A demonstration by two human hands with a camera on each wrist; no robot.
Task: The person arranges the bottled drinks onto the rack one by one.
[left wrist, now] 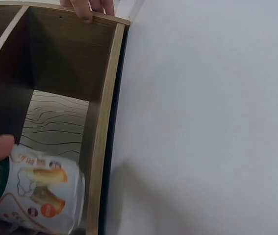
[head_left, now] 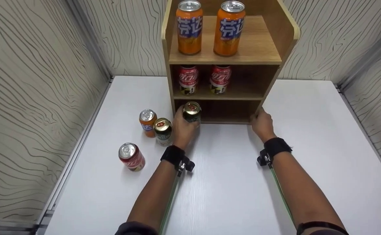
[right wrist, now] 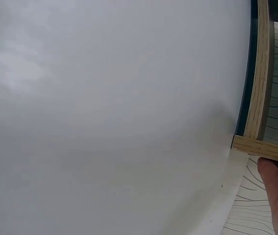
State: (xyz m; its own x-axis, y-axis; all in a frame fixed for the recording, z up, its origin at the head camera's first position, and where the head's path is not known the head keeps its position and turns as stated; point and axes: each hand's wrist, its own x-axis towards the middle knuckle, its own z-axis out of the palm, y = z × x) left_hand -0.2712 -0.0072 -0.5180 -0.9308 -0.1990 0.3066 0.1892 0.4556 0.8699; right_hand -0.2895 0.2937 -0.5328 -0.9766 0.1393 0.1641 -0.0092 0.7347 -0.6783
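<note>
My left hand (head_left: 184,129) grips a green-and-white drink can (left wrist: 36,191) with a gold top, at the left end of the bottom compartment of a small wooden shelf (head_left: 224,61). In the left wrist view the can overlaps the opening, its base close to the bottom board. My right hand (head_left: 263,124) holds the lower right side panel, fingertips (left wrist: 84,11) hooked over its edge. Just left of my left hand stands another can (head_left: 163,132) with a gold top. Beside that is an orange soda can (head_left: 148,123), and nearer me a red soda can (head_left: 132,157).
Two orange cans (head_left: 190,29) stand on the shelf's top level. On the middle level are two red cans (head_left: 188,80). The shelf is at the back of a white table (head_left: 226,182), with wood-patterned walls (head_left: 30,98) around it.
</note>
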